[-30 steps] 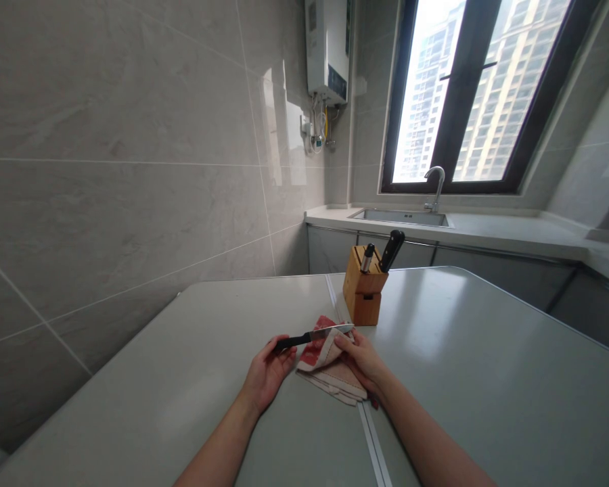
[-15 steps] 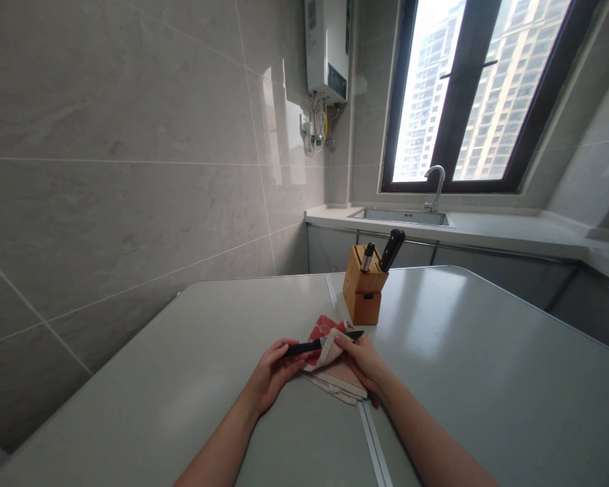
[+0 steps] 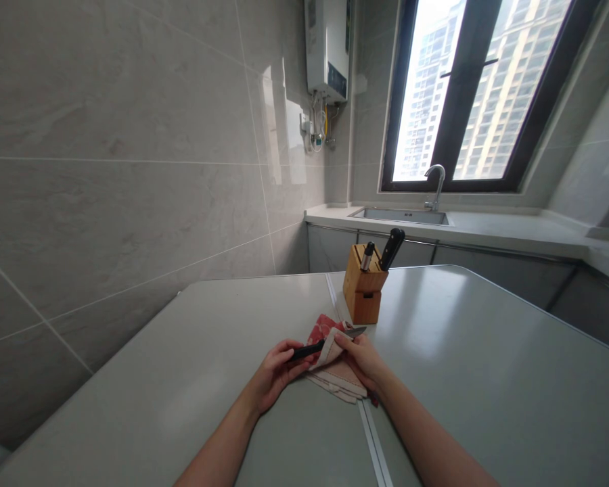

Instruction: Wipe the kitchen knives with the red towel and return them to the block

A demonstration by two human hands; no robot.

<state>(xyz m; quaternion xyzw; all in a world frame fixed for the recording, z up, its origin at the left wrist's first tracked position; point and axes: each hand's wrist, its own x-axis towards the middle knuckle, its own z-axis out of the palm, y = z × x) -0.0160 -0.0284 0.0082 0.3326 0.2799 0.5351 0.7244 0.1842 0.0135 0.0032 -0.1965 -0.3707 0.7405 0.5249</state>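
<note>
My left hand (image 3: 279,373) is closed around the black handle of a kitchen knife (image 3: 307,350). The blade points right, its tip showing past the cloth. A red and cream towel (image 3: 339,372) is folded over the middle of the blade, and my right hand (image 3: 361,358) pinches it there. The towel's lower layers hang or rest just above the table, beneath the knife. Just beyond the towel stands a wooden knife block (image 3: 364,291) with two black-handled pieces in its slots.
The pale table (image 3: 183,352) has a metal seam (image 3: 373,439) running through it. Behind it are a counter (image 3: 497,226) with a sink (image 3: 400,216) and faucet (image 3: 438,186). A tiled wall (image 3: 132,203) rises on the left, with a water heater (image 3: 327,51) at the back.
The knife has slid slightly to the right through the towel, with my left hand shifting the same way. The blade is tilted a little differently. My right hand has barely moved.
</note>
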